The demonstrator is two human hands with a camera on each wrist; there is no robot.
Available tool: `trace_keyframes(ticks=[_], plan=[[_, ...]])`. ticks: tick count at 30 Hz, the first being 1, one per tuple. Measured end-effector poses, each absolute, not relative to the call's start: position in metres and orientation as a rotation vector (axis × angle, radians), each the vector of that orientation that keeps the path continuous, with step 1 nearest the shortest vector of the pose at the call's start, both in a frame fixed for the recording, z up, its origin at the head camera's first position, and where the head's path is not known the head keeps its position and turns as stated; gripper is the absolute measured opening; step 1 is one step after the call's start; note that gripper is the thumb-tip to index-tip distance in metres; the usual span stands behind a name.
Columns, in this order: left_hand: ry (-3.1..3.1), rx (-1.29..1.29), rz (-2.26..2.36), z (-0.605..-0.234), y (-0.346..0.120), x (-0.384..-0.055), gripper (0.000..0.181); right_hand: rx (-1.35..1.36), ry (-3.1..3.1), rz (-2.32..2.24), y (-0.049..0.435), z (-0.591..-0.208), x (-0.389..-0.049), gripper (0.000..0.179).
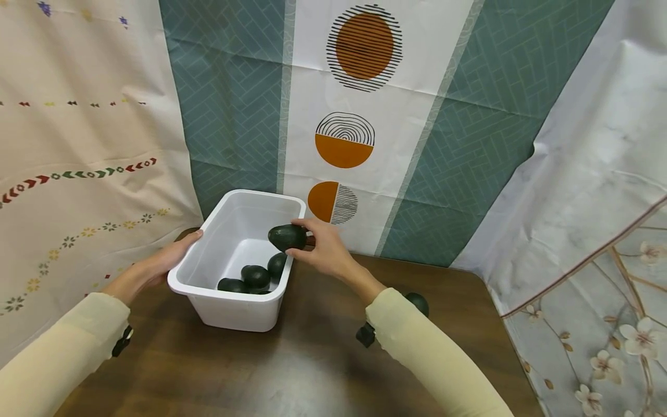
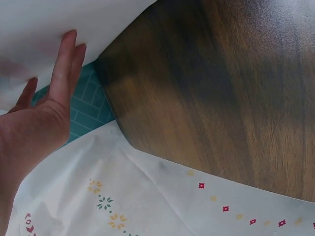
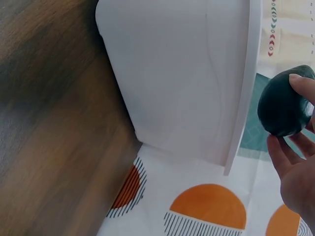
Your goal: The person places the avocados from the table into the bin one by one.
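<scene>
My right hand (image 1: 325,249) pinches a dark green avocado (image 1: 288,237) between thumb and fingers, over the right rim of a white plastic bin (image 1: 229,310). In the right wrist view, the avocado (image 3: 284,102) shows above the bin's rim, with thumb on one side and fingertips on the other. Several more avocados (image 1: 255,277) lie at the near end inside the bin. My left hand (image 1: 174,255) is at the bin's left side. Its straight fingers rest against the outer wall, as the left wrist view shows with the hand (image 2: 44,108).
Another dark green avocado (image 1: 418,302) lies on the brown wooden table (image 1: 312,359), partly hidden behind the right sleeve. Patterned cloths hang at the back (image 1: 234,104), left (image 1: 94,133) and right (image 1: 589,231). The bin stands near the table's back left corner.
</scene>
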State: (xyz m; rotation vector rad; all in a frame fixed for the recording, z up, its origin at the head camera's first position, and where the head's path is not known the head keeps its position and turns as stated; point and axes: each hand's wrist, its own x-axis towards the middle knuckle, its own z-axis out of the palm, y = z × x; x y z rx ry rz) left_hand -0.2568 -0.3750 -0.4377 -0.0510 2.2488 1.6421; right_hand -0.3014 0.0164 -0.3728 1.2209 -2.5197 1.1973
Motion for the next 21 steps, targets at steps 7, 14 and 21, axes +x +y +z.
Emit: trace_keyframes(ticks=[7,14,21], plan=[[2.244,-0.062,1.649,-0.437,-0.374,-0.256,0.091,1.290,-2.486,1.014,0.003,-0.373,-0.297,0.062],[2.231,-0.069,1.670,-0.439,-0.375,-0.256,0.090,1.345,-2.493,0.927,-0.008,-0.377,-0.293,0.062],[2.233,-0.068,1.674,-0.438,-0.373,-0.255,0.089,1.368,-2.499,0.984,-0.016,-0.379,-0.288,0.061]])
